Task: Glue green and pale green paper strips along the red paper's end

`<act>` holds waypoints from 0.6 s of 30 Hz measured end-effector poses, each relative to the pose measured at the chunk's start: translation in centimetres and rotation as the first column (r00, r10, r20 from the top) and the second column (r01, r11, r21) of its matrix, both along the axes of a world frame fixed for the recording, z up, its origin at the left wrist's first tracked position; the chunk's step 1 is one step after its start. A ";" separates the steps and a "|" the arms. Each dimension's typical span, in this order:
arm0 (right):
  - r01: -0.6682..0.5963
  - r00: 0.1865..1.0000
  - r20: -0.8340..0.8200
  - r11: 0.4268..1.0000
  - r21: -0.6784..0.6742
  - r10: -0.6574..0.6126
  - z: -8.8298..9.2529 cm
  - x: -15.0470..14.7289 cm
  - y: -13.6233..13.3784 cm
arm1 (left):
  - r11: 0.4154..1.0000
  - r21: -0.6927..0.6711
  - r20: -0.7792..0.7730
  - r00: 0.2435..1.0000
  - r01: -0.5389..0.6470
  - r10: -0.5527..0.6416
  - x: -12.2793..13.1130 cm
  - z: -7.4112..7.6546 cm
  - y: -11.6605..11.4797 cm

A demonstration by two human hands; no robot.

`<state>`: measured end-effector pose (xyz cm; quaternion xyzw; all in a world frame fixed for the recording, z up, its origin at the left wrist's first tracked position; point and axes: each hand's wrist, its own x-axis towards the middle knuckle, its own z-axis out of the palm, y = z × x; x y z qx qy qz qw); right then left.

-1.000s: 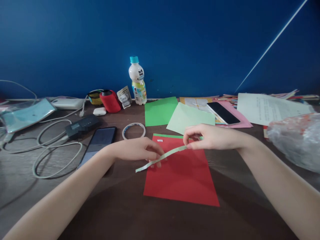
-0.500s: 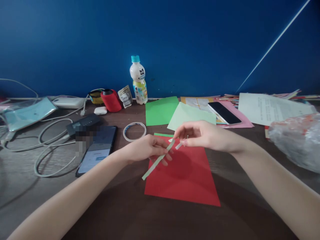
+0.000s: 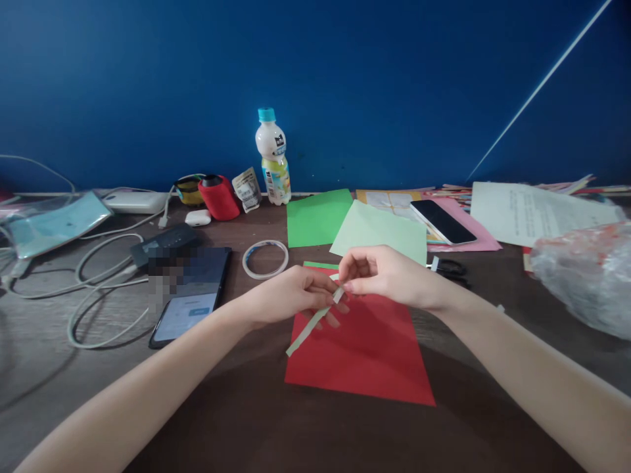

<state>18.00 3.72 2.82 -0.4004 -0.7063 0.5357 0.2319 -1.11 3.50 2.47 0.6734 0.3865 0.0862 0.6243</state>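
My left hand [image 3: 296, 295] is closed on a narrow pale green paper strip [image 3: 306, 335], which slants down toward me. Thumb and fingertips of my right hand [image 3: 379, 277] pinch a short whitish piece of tape [image 3: 338, 295] against the strip's upper end. Whether the tape sticks to the strip I cannot tell. Below both hands lies a red sheet of paper [image 3: 365, 355], with a green edge showing behind it. A roll of tape [image 3: 265, 261] rests beyond my left wrist.
Green paper [image 3: 318, 220] and pale green paper [image 3: 382, 230] lie behind my hands, with a phone [image 3: 442, 222] to the right. A drink bottle [image 3: 274, 164] stands at the wall. At left are another phone [image 3: 194, 309] and cables; at right, a crumpled plastic bag [image 3: 586, 276].
My right hand has moved left and slightly down, bringing the tape piece onto the strip's upper end. The left hand stays nearly in place, the strip shifting slightly right.
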 end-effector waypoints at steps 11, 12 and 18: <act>0.043 0.999 -0.017 0.999 0.005 -0.043 -0.3 0.0 0.0 | 1.000 0.018 0.041 0.999 -0.012 0.011 0.0 0.0 0.1; 0.042 0.999 -0.014 0.999 0.011 -0.042 -0.4 0.0 0.0 | 1.000 0.018 0.034 0.999 -0.016 0.015 0.0 0.0 0.1; 0.053 0.999 -0.001 0.998 0.046 -0.053 -0.6 -0.1 0.1 | 0.999 0.034 0.009 1.000 -0.027 0.027 0.1 0.0 0.0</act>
